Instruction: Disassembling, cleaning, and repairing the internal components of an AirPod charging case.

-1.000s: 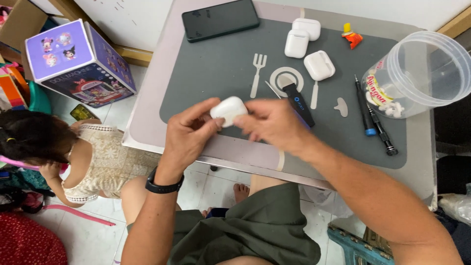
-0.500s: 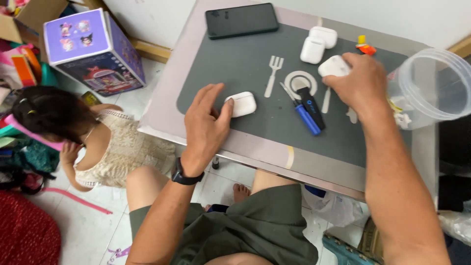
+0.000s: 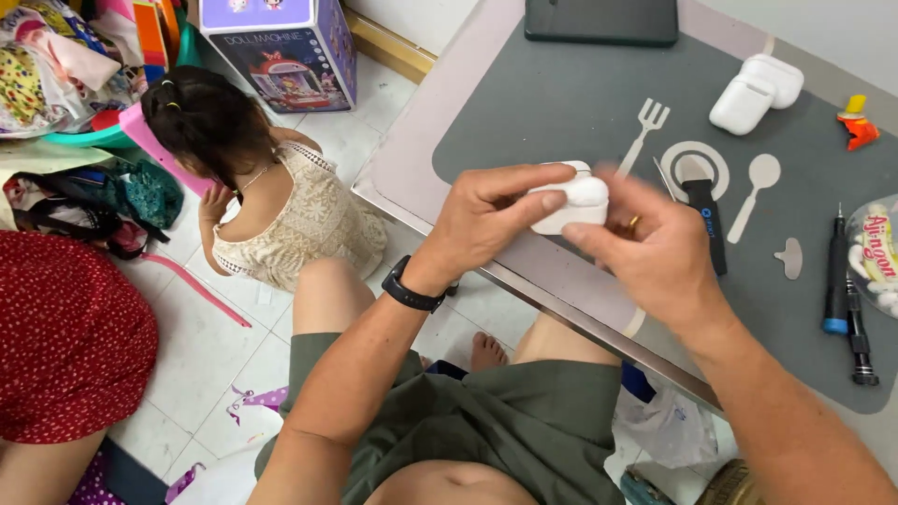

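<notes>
While sitting at the table (image 3: 412, 173), person is working over a big grey mat (image 3: 552, 103) w/ white cutlery outlines printed on it, taking up most of the tabletop. Top left on the floor, a boxy purple-and-dark toy carton (image 3: 281, 47) is standing upright, picture panel facing the camera, pale purple top. At the far mat edge a flat black phone (image 3: 601, 21) is lying face up. Two more white earbud cases (image 3: 756, 92) are sitting touching each other, upper right of mat. Right edge: clear tub (image 3: 881, 257) w/ red-lettered label, only partly in view. Just left of it, two slim screwdrivers (image 3: 842, 299), one w/ blue band, are lying side by side. Small red-yellow piece (image 3: 856, 123) is sitting near the far right corner.

Left hand (image 3: 486, 220) is gripping the white earbud case (image 3: 572, 204) from the left, thumb over top, fingers curled round it. Right hand (image 3: 655, 252) is closing on the same case from the right, fingertips pinching its end; slightly blurred. Case is being held above the mat's near edge, between both hands.
</notes>
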